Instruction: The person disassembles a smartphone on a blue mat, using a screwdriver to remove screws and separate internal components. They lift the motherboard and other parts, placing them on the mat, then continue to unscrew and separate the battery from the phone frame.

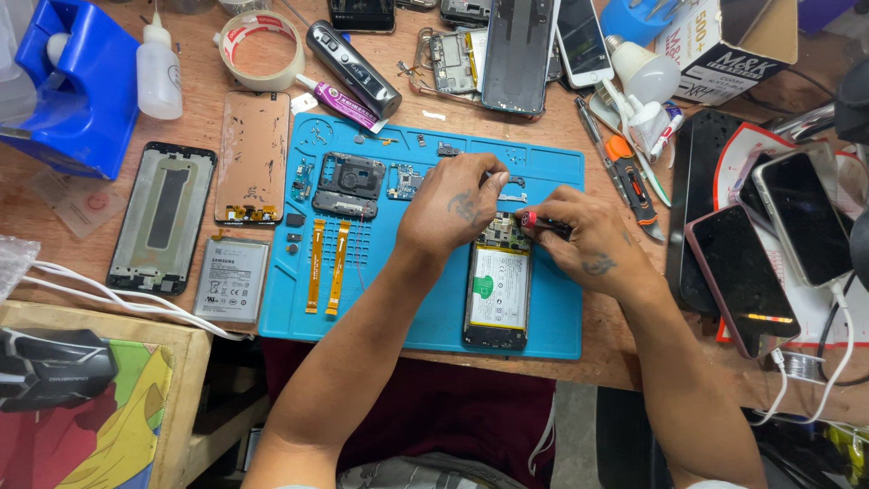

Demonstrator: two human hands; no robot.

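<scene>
I see the opened phone (pixel 497 294) lying face down on the blue repair mat (pixel 552 335), near the mat's right edge, its back cover off and a white-and-yellow battery showing in the middle. My left hand (pixel 453 206) rests over the phone's far end, fingers curled loosely and spread, fingertips pressing on the mat and the top of the circuit board; it grips nothing that I can make out. My right hand (pixel 579 237) sits just right of the phone's far end, fingers pinched tight around a small black screwdriver with a red collar (pixel 541 223), its tip pointing left at the board.

On the mat to the left lie two orange flex cables (pixel 326 265), a dark inner frame (pixel 348 185) and a small blue circuit board (pixel 405 181). Left of the mat, on the wooden table (pixel 63 244), are a loose battery (pixel 231 280), a black phone frame (pixel 163 217) and a copper-coloured screen panel (pixel 253 157). Far left stands a blue box (pixel 77 91), with a roll of tape (pixel 262 47) beside it. To the right lie two dark phones (pixel 744 276) and an orange-handled tool (pixel 631 179).
</scene>
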